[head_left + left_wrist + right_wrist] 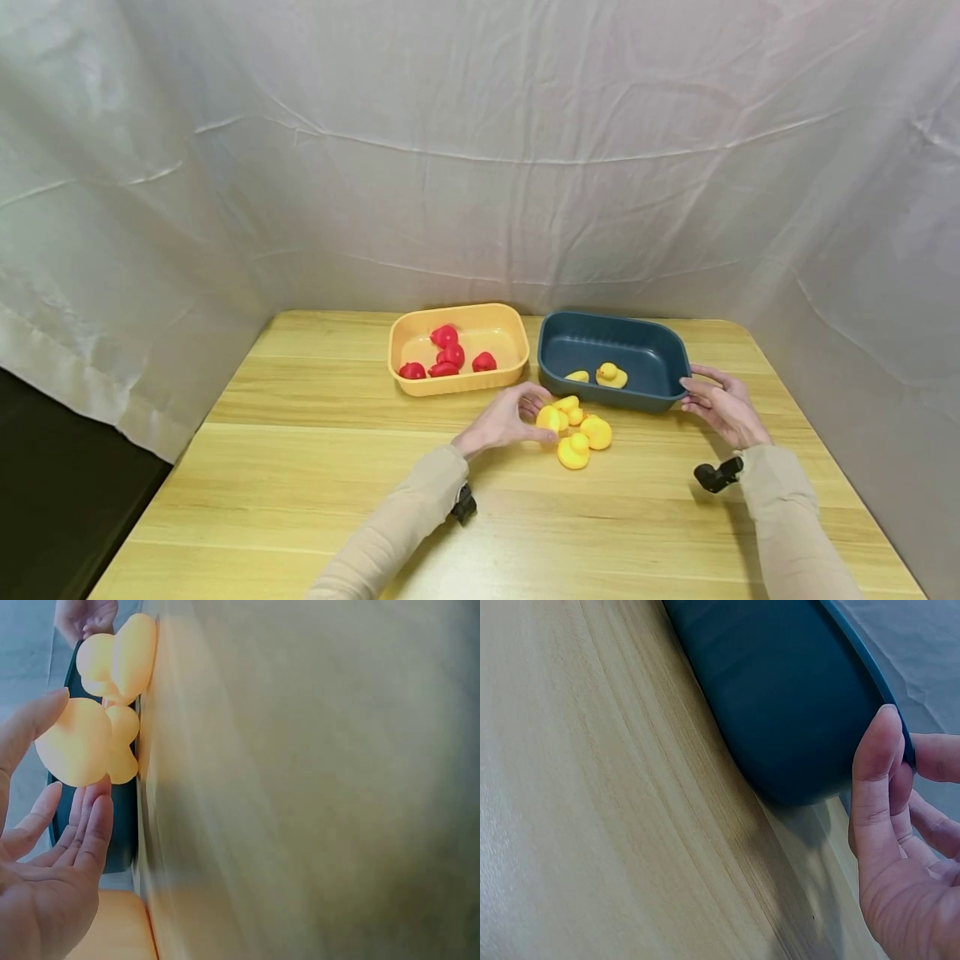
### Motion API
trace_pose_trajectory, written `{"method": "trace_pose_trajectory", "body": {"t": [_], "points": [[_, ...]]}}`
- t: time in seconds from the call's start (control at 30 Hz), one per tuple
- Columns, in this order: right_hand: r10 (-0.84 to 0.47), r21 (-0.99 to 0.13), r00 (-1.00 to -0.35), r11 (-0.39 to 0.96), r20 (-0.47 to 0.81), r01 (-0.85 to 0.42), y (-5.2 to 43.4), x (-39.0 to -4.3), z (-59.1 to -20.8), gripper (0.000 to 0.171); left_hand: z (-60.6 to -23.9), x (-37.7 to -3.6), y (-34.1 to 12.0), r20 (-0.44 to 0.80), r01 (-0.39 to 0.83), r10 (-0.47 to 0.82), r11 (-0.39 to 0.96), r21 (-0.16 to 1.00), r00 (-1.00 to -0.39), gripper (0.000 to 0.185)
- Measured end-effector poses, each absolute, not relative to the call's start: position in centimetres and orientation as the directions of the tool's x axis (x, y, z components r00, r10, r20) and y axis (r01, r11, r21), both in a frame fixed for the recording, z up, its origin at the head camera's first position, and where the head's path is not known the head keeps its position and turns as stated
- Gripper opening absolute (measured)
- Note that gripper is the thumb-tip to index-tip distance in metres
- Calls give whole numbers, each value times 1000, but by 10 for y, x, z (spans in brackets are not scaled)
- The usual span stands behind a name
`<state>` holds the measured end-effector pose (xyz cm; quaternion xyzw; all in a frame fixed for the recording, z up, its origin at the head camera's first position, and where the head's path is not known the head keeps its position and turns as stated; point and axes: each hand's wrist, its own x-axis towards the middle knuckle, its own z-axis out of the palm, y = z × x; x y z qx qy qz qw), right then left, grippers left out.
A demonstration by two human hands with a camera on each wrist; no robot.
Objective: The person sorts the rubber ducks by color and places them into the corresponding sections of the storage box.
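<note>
My left hand (510, 419) is around one yellow rubber duck (547, 419) at the left of a small group on the table. Thumb and fingers are spread on either side of that duck; in the left wrist view the thumb tip is at its edge and the index fingertip is apart from it. Close by sit more rubber ducks (573, 452), several in all. My right hand (723, 408) pinches the right end of the dark blue bin (607, 400), thumb at the rim (889, 694). Inside that bin lie two yellow ducks (611, 376), one partly hidden by the front wall.
To the left of the blue bin stands an orange-yellow bin (457, 385) with several small red toys (450, 356) in it. Both bins are near the back edge of the wooden table (300, 467). A pale curtain (480, 167) hangs behind and along the sides.
</note>
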<state>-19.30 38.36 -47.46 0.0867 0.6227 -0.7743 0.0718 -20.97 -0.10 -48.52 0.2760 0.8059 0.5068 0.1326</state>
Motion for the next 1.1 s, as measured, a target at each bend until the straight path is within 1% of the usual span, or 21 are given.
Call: {"method": "trace_pose_trajectory", "body": {"t": [0.1, 0.23, 0.5, 0.63, 0.93, 1.1], "points": [[-1, -951, -975, -217, -224, 219, 383, -193, -475, 33, -484, -211, -3, 71, 309, 568, 334, 890, -820, 61], [-1, -953, -974, -207, -227, 223, 383, -193, -474, 36, -483, -211, -5, 77, 307, 551, 340, 889, -831, 59], [-4, -952, -972, -198, -236, 232, 383, -192, -472, 40, -481, -214, -10, 103, 325, 532, 343, 881, -840, 46], [-5, -952, -971, -198, -238, 234, 382, -192, -471, 41, -478, -214, -13, 115, 321, 525, 321, 891, -843, 41], [0, -951, -969, -194, -247, 242, 382, -192, -469, 44, -471, -217, -16, 124, 288, 499, 267, 920, -858, 45], [-1, -948, -968, -198, -253, 248, 382, -192, -470, 42, -466, -221, -17, 145, 292, 489, 240, 926, -860, 45]]}}
